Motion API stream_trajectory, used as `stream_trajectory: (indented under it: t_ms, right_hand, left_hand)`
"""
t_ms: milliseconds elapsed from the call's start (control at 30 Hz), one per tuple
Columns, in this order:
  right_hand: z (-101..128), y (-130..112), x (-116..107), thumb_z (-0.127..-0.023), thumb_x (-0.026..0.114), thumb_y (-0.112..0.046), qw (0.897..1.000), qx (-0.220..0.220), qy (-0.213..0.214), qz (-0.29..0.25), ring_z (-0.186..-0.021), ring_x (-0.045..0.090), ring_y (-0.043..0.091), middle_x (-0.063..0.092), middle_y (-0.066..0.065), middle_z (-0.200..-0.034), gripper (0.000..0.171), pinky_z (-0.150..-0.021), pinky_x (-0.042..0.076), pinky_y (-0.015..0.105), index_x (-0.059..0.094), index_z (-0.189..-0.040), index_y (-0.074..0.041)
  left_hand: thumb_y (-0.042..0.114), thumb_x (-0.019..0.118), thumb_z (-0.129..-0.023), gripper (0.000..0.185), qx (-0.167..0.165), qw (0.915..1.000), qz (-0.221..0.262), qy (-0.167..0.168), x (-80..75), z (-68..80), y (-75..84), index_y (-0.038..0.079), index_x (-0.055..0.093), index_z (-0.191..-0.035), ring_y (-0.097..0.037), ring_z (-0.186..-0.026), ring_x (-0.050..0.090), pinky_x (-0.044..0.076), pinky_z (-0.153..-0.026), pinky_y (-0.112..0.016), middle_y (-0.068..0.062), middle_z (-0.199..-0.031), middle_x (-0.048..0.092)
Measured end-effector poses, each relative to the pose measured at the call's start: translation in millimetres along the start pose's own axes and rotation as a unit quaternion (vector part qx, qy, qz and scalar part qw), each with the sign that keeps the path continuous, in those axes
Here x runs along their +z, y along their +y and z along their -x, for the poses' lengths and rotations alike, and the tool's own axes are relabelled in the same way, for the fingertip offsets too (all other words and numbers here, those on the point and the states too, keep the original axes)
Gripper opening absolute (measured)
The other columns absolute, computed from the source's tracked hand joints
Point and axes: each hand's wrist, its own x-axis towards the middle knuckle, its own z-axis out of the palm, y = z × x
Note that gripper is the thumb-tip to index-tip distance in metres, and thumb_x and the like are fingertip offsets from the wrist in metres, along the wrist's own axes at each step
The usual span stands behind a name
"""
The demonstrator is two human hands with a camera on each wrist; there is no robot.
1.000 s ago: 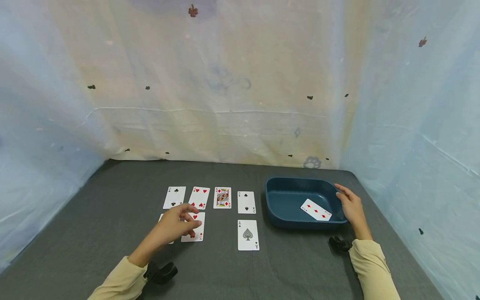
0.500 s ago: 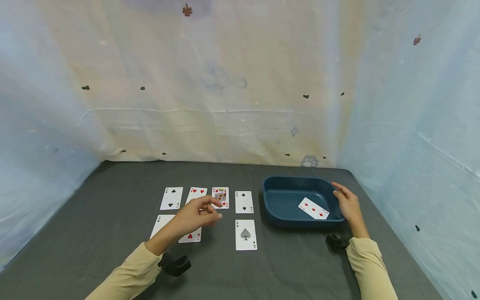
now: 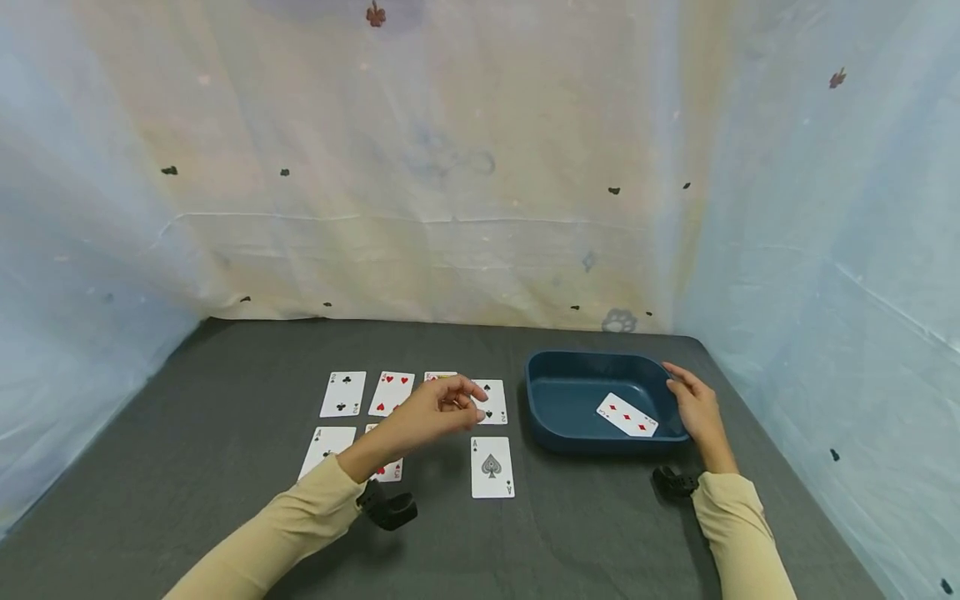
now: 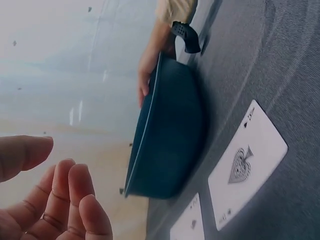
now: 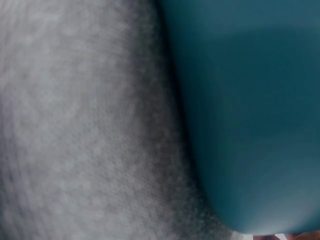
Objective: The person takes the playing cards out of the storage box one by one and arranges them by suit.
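My left hand (image 3: 429, 417) hovers above the cards with fingers loosely bent and nothing between them. In the left wrist view its thumb (image 4: 30, 152) stays apart from the fingers. Its fingertips partly cover a two of spades (image 3: 497, 408) and a king of diamonds (image 3: 435, 376). Nearer me lies an ace of spades (image 3: 492, 467). At the right end of a dark blue plastic tray (image 3: 577, 442), my right hand (image 3: 699, 408) holds the rim. A three of diamonds (image 3: 627, 416) lies face up inside the tray. The right wrist view shows mostly the tray's outer wall (image 5: 250, 115).
To the left lie a clubs card (image 3: 342, 394), a hearts card (image 3: 392, 390), another clubs card (image 3: 327, 448) and a second hearts card (image 3: 390, 471) half under my forearm. Grey cloth (image 3: 585, 525) covers the table, with a hanging curtain (image 3: 450, 167) behind.
My left hand has moved right, from over the hearts cards to over the king of diamonds and two of spades, still empty. The right hand and tray have stayed put.
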Motion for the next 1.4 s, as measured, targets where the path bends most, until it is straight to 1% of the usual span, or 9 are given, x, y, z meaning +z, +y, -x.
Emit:
stream_trajectory:
  t_ms: [200,433,567,700,833,1067,1133,1300,1400]
  right_hand:
    - [-1.3,0.3,-0.9,-0.105,0.039,-0.02,1.0,-0.001,-0.001,0.0,-0.122,0.043,0.042,0.045,0.029,-0.138,0.043,-0.101,0.032,0.057,0.044,-0.142,0.001]
    - [-0.1,-0.5,0.0,-0.104,0.042,-0.018,0.999,-0.021,0.016,0.024,-0.114,0.048,0.037,0.052,0.03,-0.128,0.04,-0.091,0.035,0.05,0.048,-0.139,0.001]
    - [0.0,-0.1,-0.4,-0.104,0.041,-0.018,0.999,-0.024,0.013,0.02,-0.115,0.047,0.039,0.051,0.03,-0.129,0.04,-0.093,0.035,0.052,0.048,-0.139,0.002]
    - [0.1,0.0,-0.1,-0.104,0.041,-0.017,1.0,-0.02,0.012,0.014,-0.115,0.047,0.039,0.051,0.03,-0.128,0.04,-0.094,0.035,0.053,0.047,-0.14,0.002]
    - [0.0,-0.5,0.4,-0.104,0.041,-0.017,1.0,-0.016,0.011,0.01,-0.115,0.047,0.038,0.051,0.03,-0.128,0.04,-0.095,0.034,0.053,0.047,-0.14,0.002]
    - [0.2,0.0,-0.2,-0.104,0.041,-0.018,1.0,-0.013,0.006,0.013,-0.117,0.046,0.04,0.049,0.03,-0.131,0.041,-0.096,0.034,0.054,0.046,-0.14,0.001]
    - [0.2,0.1,-0.2,-0.105,0.04,-0.019,1.0,-0.012,0.003,0.015,-0.118,0.045,0.04,0.048,0.03,-0.133,0.042,-0.097,0.033,0.055,0.046,-0.141,0.001]
    - [0.6,-1.1,0.2,-0.104,0.041,-0.018,1.0,-0.007,0.004,0.008,-0.12,0.044,0.04,0.047,0.03,-0.135,0.041,-0.099,0.033,0.055,0.046,-0.141,0.001]
    - [0.5,-2.2,0.1,-0.104,0.041,-0.017,1.0,-0.008,0.008,0.006,-0.12,0.045,0.04,0.048,0.03,-0.134,0.04,-0.1,0.032,0.054,0.047,-0.14,0.002]
  left_hand:
    - [0.016,0.067,-0.091,0.024,0.01,0.9998,-0.007,-0.017,9.7,-15.5,8.4,0.006,0.063,-0.113,-0.027,-0.083,0.062,0.051,-0.081,-0.042,-0.009,-0.091,0.064]
    - [0.02,0.067,-0.093,0.029,0.008,0.9991,0.011,-0.04,19.8,-33.0,15.3,0.004,0.062,-0.116,-0.023,-0.087,0.062,0.05,-0.076,-0.033,-0.009,-0.095,0.063]
    - [0.019,0.066,-0.093,0.026,0.003,0.9987,0.033,-0.038,25.8,-44.4,17.4,0.005,0.062,-0.115,-0.021,-0.082,0.06,0.049,-0.074,-0.033,-0.012,-0.096,0.063]
    - [0.017,0.065,-0.094,0.025,-0.006,0.998,0.052,-0.036,31.4,-54.3,21.2,0.006,0.061,-0.116,-0.032,-0.089,0.059,0.05,-0.076,-0.034,-0.017,-0.102,0.062]
    - [0.016,0.065,-0.094,0.027,-0.002,0.9976,0.057,-0.039,38.0,-64.1,25.3,0.004,0.06,-0.118,-0.044,-0.099,0.055,0.048,-0.084,-0.044,-0.018,-0.104,0.062]
    - [0.014,0.065,-0.094,0.023,0.008,0.9976,0.052,-0.045,49.7,-81.2,32.1,0.004,0.061,-0.115,-0.021,-0.084,0.061,0.049,-0.085,-0.045,-0.012,-0.098,0.064]
    - [0.013,0.065,-0.094,0.022,0.008,0.9973,0.055,-0.048,53.2,-85.5,34.3,0.004,0.062,-0.114,-0.019,-0.082,0.06,0.049,-0.084,-0.045,-0.012,-0.097,0.064]
    - [0.012,0.066,-0.094,0.02,0.018,0.9973,0.047,-0.053,64.1,-96.8,36.3,0.004,0.062,-0.112,-0.017,-0.08,0.06,0.05,-0.072,-0.031,-0.019,-0.1,0.064]
    - [0.012,0.066,-0.093,0.019,0.024,0.9973,0.04,-0.056,71.4,-103.3,36.2,0.005,0.063,-0.111,-0.016,-0.079,0.06,0.048,-0.067,-0.025,-0.018,-0.097,0.064]
